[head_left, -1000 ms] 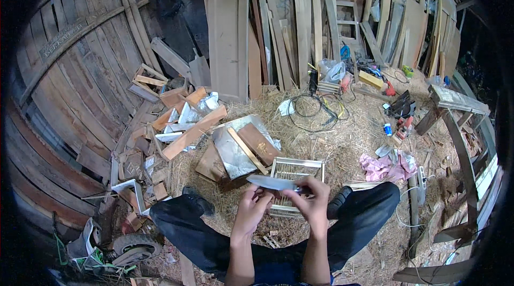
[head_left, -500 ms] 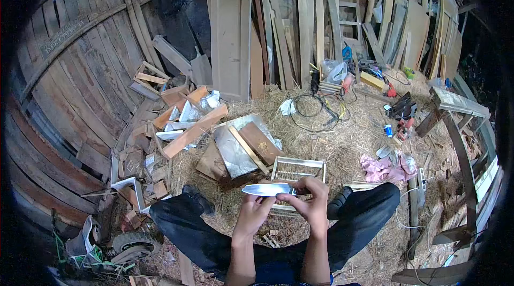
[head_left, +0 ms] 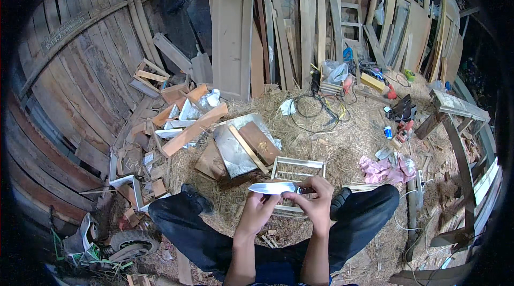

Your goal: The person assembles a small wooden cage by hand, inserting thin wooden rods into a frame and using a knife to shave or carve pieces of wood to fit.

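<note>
A knife [head_left: 266,188] with a broad, pale, shiny blade lies level between my hands, its tip toward the left. My right hand [head_left: 316,197] is closed around the handle end, which its fingers mostly hide, and its thumb presses by the base of the blade. My left hand [head_left: 258,210] pinches the lower edge of the blade from below. Just beyond the hands, on the ground between my legs, is a small slatted wooden frame [head_left: 297,164], partly covered by them.
Shavings cover the ground. Flat boards [head_left: 235,149] lie ahead, with a heap of wood offcuts [head_left: 176,120] to their left. Farther off are a coiled black cable [head_left: 308,114] and power tools. A pink cloth [head_left: 388,169] and a wooden trestle [head_left: 460,104] are at right.
Both hands have shifted slightly to the right with the knife, whose tip now lies farther right. The grip looks much the same.
</note>
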### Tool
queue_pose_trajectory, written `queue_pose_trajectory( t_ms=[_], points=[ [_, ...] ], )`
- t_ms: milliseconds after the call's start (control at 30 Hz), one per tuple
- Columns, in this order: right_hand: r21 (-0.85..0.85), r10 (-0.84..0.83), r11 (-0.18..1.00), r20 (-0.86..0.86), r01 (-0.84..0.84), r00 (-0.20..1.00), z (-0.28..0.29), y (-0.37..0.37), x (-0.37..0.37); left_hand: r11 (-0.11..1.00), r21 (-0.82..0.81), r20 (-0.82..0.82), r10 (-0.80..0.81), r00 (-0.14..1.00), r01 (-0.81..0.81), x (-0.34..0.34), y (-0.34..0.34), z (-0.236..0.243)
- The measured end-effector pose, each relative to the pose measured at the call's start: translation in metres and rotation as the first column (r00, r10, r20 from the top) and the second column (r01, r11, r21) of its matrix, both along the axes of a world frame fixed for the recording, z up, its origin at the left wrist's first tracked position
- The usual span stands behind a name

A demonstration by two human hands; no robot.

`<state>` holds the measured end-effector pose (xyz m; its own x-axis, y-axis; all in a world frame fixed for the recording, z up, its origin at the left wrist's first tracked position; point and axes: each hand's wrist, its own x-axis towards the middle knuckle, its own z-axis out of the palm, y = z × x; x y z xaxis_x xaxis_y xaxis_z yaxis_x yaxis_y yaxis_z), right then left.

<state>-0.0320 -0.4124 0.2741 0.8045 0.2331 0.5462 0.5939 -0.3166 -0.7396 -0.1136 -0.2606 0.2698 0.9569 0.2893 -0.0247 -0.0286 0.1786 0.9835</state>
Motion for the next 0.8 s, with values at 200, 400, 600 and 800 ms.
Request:
queue_pose_trajectory(
  t_ms=[200, 400, 600, 800],
  points=[
    [0.003, -0.014, 1.000, 0.044, 0.014, 0.999, -0.005, 0.001, 0.004, 0.999, -0.042, 0.000, 0.004, 1.000, -0.004, 0.003, -0.003, 0.004],
    [0.102, -0.202, 0.973, -0.078, 0.209, 0.976, -0.022, -0.013, 0.017, 0.992, -0.123, -0.008, -0.004, 1.000, 0.003, -0.008, 0.011, 0.015],
    [0.118, -0.443, 0.875, -0.188, 0.468, 0.876, -0.031, -0.073, 0.030, 0.987, -0.080, 0.006, 0.140, 0.990, -0.139, -0.025, 0.043, 0.031],
    [0.146, -0.288, 0.939, -0.167, 0.312, 0.943, -0.016, -0.032, 0.022, 0.989, -0.132, -0.008, 0.062, 0.998, -0.062, -0.007, 0.022, 0.030]
  ],
)
